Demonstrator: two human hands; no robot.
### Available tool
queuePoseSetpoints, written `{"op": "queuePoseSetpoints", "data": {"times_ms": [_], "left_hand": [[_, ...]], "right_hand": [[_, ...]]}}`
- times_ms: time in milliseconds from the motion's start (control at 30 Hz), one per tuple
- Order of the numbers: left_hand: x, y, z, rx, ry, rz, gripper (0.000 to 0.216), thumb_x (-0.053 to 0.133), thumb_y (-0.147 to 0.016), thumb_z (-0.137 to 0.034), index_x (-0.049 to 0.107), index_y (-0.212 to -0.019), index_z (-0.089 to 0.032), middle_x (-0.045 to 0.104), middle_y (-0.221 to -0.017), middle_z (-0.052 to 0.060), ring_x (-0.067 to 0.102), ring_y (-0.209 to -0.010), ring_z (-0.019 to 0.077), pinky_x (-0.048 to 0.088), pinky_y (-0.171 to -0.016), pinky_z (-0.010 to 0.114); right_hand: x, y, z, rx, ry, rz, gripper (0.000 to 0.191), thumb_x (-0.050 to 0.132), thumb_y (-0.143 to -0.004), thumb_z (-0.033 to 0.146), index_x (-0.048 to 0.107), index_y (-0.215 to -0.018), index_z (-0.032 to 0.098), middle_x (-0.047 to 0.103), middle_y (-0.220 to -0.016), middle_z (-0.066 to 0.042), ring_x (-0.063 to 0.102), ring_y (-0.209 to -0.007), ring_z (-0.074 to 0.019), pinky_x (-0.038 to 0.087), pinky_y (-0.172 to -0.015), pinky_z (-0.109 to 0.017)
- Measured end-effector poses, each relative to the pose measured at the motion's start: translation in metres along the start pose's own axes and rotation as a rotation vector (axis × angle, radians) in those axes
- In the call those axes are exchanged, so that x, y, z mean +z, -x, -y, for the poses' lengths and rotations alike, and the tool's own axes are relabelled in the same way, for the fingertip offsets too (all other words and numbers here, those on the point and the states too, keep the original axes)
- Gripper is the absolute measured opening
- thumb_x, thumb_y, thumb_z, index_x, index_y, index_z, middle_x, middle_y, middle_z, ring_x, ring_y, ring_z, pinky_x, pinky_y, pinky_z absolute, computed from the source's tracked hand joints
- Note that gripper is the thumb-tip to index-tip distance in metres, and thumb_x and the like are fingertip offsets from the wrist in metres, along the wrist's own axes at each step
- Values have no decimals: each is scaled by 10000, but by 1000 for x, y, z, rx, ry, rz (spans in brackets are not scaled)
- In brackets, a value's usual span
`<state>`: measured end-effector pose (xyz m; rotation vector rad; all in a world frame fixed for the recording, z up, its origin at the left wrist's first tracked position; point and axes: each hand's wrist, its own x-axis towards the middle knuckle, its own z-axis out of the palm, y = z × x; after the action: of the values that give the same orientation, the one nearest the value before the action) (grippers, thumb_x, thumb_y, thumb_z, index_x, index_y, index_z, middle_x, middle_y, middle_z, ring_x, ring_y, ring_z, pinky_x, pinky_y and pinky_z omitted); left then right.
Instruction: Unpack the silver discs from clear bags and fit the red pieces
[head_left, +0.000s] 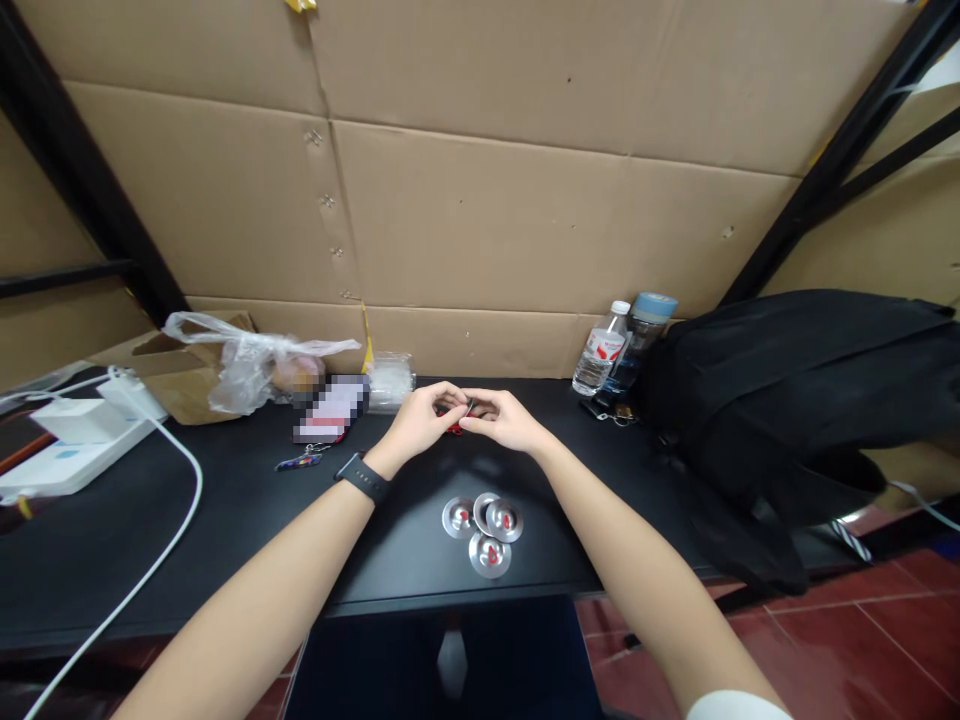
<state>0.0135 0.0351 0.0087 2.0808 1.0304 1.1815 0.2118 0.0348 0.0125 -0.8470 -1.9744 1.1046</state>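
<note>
My left hand (424, 420), with a dark watch on its wrist, meets my right hand (504, 418) above the far middle of the black table. The fingers of both hands are curled together, fingertips touching, around something small. A bit of red (454, 429) shows below the fingertips, and a dark edge shows between them; the rest is hidden by the fingers. Nearer to me, between my forearms, lie several round silvery metal discs (491, 556) with domed middles and red pieces at their centres. Two of them overlap; they look like small finger cymbals.
Left on the table (247, 540) are a white power strip (82, 460) with a cable, a cardboard box (180, 380), a plastic bag (247, 370) and a clear packet (391, 380). A water bottle (600, 350), a blue-lidded bottle (651, 310) and a black backpack (780, 390) stand right.
</note>
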Motion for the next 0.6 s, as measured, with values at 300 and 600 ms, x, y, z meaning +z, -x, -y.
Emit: {"op": "queuePoseSetpoints", "data": {"times_ms": [300, 600], "left_hand": [[-3, -1, 6, 54, -115, -14, 65, 612, -889, -245, 648, -911, -197, 729, -890, 11, 675, -806, 153, 501, -770, 269], [3, 1, 27, 160, -462, 120, 34, 664, -855, -209, 691, -858, -228, 703, -799, 16, 624, -802, 184, 452, -754, 288]], "right_hand": [[-26, 1, -6, 5, 217, -168, 442, 751, -715, 273, 629, -1128, 175, 700, -945, -43, 661, -771, -146, 549, -747, -278], [-84, 14, -27, 207, 893, -56, 418, 783, -694, 277, 763, -1088, 139, 729, -1087, -135, 686, -950, -258, 501, -859, -304]]}}
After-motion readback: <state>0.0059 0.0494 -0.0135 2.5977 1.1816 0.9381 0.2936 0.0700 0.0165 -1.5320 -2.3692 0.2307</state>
